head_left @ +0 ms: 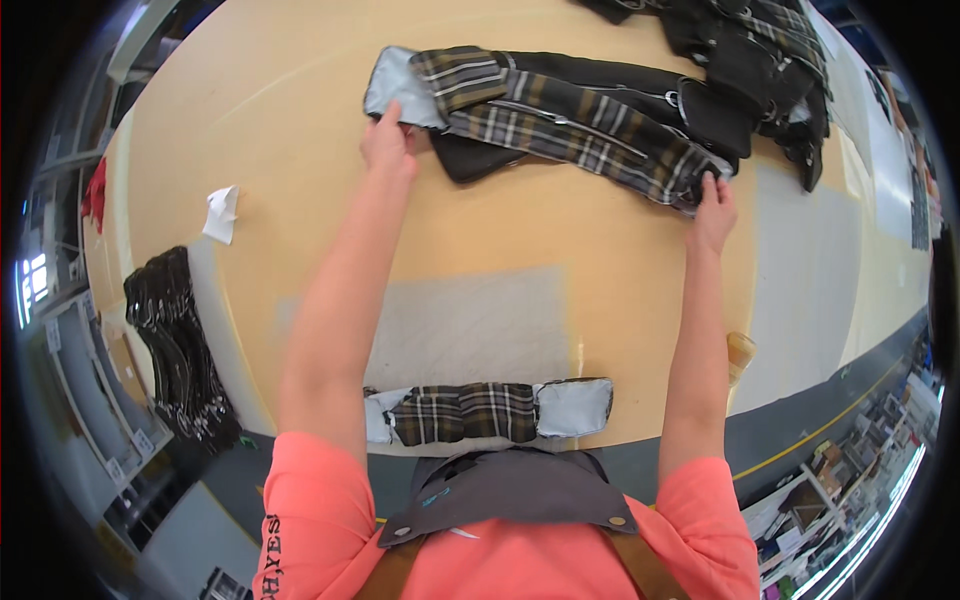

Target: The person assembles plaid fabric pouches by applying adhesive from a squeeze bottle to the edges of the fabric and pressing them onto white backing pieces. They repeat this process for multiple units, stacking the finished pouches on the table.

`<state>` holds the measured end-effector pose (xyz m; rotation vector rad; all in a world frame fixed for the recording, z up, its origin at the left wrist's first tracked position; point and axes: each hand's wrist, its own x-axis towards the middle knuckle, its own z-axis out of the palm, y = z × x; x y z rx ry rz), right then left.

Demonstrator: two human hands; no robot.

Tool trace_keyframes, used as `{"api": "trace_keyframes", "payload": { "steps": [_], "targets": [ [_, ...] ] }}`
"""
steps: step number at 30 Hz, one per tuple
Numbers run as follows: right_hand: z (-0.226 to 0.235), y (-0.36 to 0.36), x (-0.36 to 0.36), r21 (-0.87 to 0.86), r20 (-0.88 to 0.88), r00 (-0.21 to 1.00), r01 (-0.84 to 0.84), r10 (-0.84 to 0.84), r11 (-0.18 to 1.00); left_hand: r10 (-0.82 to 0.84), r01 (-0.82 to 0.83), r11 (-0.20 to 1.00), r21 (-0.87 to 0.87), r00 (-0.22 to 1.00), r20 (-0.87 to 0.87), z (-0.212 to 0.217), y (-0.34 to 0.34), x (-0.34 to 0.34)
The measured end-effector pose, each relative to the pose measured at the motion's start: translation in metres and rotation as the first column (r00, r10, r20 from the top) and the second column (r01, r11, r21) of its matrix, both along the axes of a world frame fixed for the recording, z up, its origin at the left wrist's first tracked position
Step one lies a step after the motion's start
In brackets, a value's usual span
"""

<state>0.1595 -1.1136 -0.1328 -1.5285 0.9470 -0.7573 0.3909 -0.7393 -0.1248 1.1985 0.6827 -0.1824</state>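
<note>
Both my arms reach across the table to a long plaid fabric panel [590, 125] with a zipper along it. My left hand [390, 145] pinches the edge of the pale silvery lining [400, 88] at the panel's left end. My right hand [712, 212] grips the panel's lower right corner, fingers closed on it. Beneath and behind the panel lie black fabric pieces [590, 72] with zippers. Close to my body, a second strip of plaid fabric [465, 412] with silvery ends lies along the table's near edge.
More black and plaid zippered pieces [760, 70] are heaped at the far right. A bundle of dark strips [180, 345] hangs over the table's left edge. A crumpled white scrap [221, 214] lies at left, and a roll of yellowish tape [740, 352] sits beside my right forearm.
</note>
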Motion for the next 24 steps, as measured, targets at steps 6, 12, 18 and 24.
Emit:
{"api": "trace_keyframes", "payload": {
  "steps": [6, 12, 18, 24],
  "targets": [
    [0.055, 0.030, -0.036, -0.235, -0.007, 0.995, -0.095, 0.096, 0.967, 0.045, 0.004, 0.981, -0.195, 0.969, 0.243, 0.076, 0.051, -0.069],
    [0.095, 0.104, -0.115, 0.069, -0.199, 0.924, -0.320, 0.327, 0.945, -0.143, 0.141, 0.990, 0.024, 0.974, 0.175, 0.106, 0.176, -0.195],
    [0.038, 0.158, -0.182, 0.307, -0.200, 0.881, -0.359, 0.429, 0.881, -0.184, 0.214, 0.884, 0.416, 0.977, -0.111, 0.065, 0.265, -0.315],
    [0.027, 0.177, -0.187, -0.102, -0.437, 0.810, -0.477, 0.391, 0.873, -0.245, 0.141, 0.244, 0.959, 0.966, -0.080, 0.070, 0.269, -0.321]
  ]
}}
